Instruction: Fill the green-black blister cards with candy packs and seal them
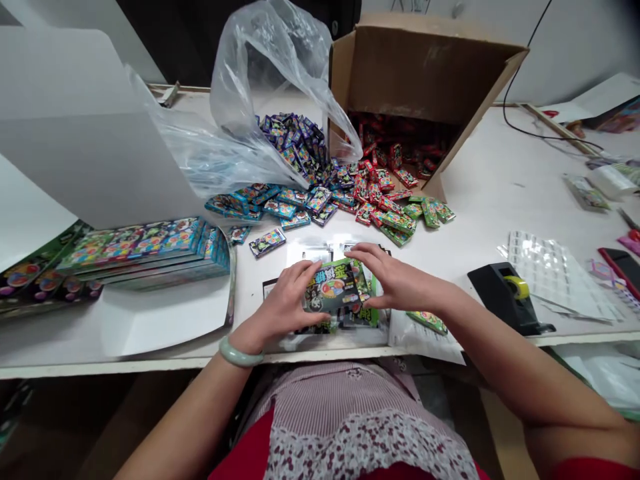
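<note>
Black packet (333, 290) was held near table's (500, 200) front edge; left end was pinched by left hand (281, 301), right end framed by curved right hand (400, 281), grip unclear.

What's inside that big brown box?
Red packets, with more just outside the box. What lies under them is covered, and the back is too dark to tell.

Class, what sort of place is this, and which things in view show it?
Probably a packing workroom: small red boxes spill from a cardboard carton, a tape dispenser stands to the right, and an open white-lined box holds stacked packets.
</note>
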A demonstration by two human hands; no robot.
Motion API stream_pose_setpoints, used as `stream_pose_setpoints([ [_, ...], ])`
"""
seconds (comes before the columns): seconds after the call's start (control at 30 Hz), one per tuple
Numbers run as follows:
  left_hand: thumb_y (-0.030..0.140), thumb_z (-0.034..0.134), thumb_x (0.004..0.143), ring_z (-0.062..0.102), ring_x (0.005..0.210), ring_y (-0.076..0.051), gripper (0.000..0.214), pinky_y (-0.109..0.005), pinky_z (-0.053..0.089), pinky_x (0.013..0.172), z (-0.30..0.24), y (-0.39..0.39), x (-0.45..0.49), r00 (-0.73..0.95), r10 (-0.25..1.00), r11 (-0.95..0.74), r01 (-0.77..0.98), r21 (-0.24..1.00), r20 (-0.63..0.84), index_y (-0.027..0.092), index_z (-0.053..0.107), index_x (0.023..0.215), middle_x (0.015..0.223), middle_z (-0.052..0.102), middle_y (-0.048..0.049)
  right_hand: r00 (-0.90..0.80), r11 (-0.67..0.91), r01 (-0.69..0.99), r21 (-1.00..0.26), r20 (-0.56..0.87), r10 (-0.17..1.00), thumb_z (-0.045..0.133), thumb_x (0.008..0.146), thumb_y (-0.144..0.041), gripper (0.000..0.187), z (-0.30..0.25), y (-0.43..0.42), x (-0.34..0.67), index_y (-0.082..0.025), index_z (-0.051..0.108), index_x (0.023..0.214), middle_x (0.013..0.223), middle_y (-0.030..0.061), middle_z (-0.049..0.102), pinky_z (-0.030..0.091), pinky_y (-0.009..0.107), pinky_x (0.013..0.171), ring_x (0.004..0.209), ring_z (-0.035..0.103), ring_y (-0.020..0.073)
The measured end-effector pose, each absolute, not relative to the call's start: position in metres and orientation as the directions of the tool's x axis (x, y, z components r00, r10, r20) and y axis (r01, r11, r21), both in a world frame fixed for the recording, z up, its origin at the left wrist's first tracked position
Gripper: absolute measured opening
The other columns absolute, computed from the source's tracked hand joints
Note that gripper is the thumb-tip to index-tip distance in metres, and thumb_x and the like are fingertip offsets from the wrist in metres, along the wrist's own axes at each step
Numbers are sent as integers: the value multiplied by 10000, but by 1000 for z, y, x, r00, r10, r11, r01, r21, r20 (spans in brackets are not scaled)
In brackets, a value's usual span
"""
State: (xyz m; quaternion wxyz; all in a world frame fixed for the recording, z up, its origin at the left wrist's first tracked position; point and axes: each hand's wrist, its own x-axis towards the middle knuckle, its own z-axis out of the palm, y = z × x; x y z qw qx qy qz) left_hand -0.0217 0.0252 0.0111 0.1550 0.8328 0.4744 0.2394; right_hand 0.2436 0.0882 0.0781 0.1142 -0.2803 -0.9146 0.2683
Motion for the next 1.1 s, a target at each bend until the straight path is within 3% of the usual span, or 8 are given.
stream_pose_setpoints([
  [0.07, 452, 757, 666, 443, 1204, -335, 965, -492, 408, 1011, 11, 23, -24, 384, 880, -474, 743, 473, 278, 192, 258, 1449, 1305, 433, -157, -759, 654, 469, -593, 108, 642, 768, 689, -266, 856, 75, 85, 240, -231, 308, 1410, 1400, 139, 408, 399, 453, 1053, 1282, 422, 294],
  [0.17, 421, 763, 662, 444, 1201, -344, 957, -503, 406, 1011, 8, 20, -26, 347, 888, -454, 769, 450, 302, 174, 272, 1445, 1305, 441, -167, -633, 569, 520, -637, 159, 758, 642, 819, -250, 535, 67, 71, 229, -237, 441, 1315, 1179, 118, 608, 456, 482, 949, 1107, 554, 276],
  [0.3, 385, 770, 648, 442, 1213, -344, 959, -499, 418, 1008, 1, 19, -26, 392, 879, -476, 763, 438, 271, 185, 270, 1442, 1318, 444, -162, -614, 404, 472, -784, 36, 788, 552, 875, -256, 343, 49, 68, 213, -225, 543, 1216, 1052, 79, 689, 513, 393, 820, 937, 638, 218],
  [0.4, 385, 753, 669, 450, 1210, -335, 929, -498, 421, 1012, 0, 20, -32, 339, 906, -420, 796, 436, 254, 218, 262, 1441, 1313, 445, -143, -453, 258, 505, -824, 1, 892, 506, 898, -289, 309, 41, 111, 220, -208, 547, 1194, 1058, 56, 698, 517, 308, 786, 899, 658, 165],
  [0.5, 413, 724, 696, 478, 1185, -326, 890, -488, 442, 994, 1, 21, -43, 282, 920, -377, 827, 418, 271, 234, 264, 1436, 1288, 451, -127, -112, 68, 777, -625, -31, 993, 476, 911, -320, 309, 42, 184, 241, -178, 570, 1169, 1168, 93, 658, 467, 309, 894, 1038, 622, 181],
  [0.67, 433, 712, 700, 511, 1159, -323, 887, -465, 474, 962, 1, 23, -51, 254, 919, -361, 851, 382, 301, 257, 255, 1439, 1271, 465, -116, 106, -129, 878, -461, -75, 992, 722, 709, -430, 492, 32, 264, 254, -97, 630, 1059, 1172, 252, 622, 355, 520, 979, 1188, 505, 389],
  [0.87, 474, 692, 717, 541, 1129, -322, 852, -466, 495, 940, -3, 23, -55, 238, 916, -358, 848, 391, 323, 262, 277, 1430, 1251, 482, -114, 81, -79, 843, -532, -20, 997, 592, 819, -301, 214, 14, 266, 246, -122, 637, 928, 1083, 214, 657, 373, 462, 957, 1119, 550, 332],
  [1.1, 514, 652, 753, 493, 1186, -330, 848, -485, 460, 983, 1, 26, -61, 205, 930, -324, 850, 415, 306, 262, 229, 1443, 1286, 437, -117, -32, 53, 569, -821, 42, 999, 479, 843, -410, 318, 31, 222, 257, -205, 541, 1079, 912, 43, 670, 525, 343, 710, 851, 634, 201],
])
